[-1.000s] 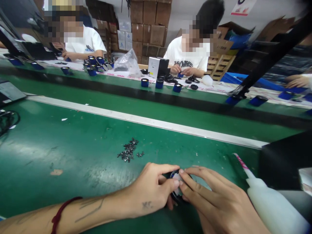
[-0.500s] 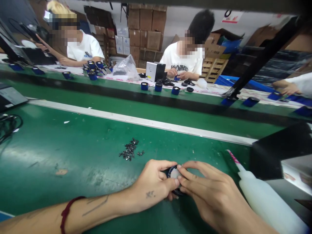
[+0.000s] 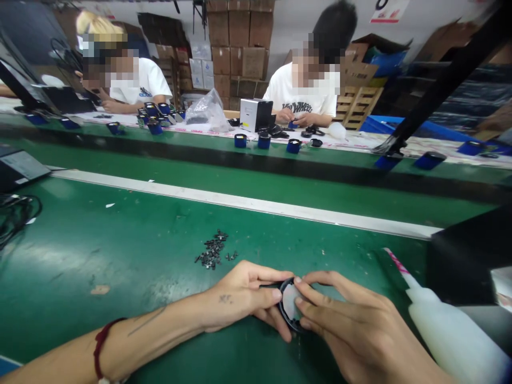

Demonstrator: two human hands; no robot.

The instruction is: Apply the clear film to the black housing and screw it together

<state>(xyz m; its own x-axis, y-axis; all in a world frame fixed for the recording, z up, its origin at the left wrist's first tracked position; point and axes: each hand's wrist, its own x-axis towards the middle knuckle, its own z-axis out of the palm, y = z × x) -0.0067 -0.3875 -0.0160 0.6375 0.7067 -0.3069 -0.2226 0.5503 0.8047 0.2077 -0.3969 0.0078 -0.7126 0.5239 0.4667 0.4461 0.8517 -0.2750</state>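
A round dark part (image 3: 292,303) with a pale disc inside its rim is held between my two hands above the green table. My left hand (image 3: 244,296) grips its left edge between thumb and fingers. From the right, my right hand (image 3: 348,314) has its fingertips pressed on the pale disc and the right side of the rim. Beyond my left hand, a pile of small black pieces (image 3: 212,250) lies on the green table (image 3: 132,240). The underside of the round part is hidden.
A white squeeze bottle (image 3: 448,325) with a pink-striped nozzle lies at the right, beside a black box (image 3: 468,261). Black cables (image 3: 18,216) are at the left. Across a pale strip (image 3: 240,201), two people sit at a bench with blue round parts (image 3: 263,140).
The round part has turned, showing more of its pale disc and rim. My left thumb has drawn back to the rim's left edge. The view has shifted slightly.
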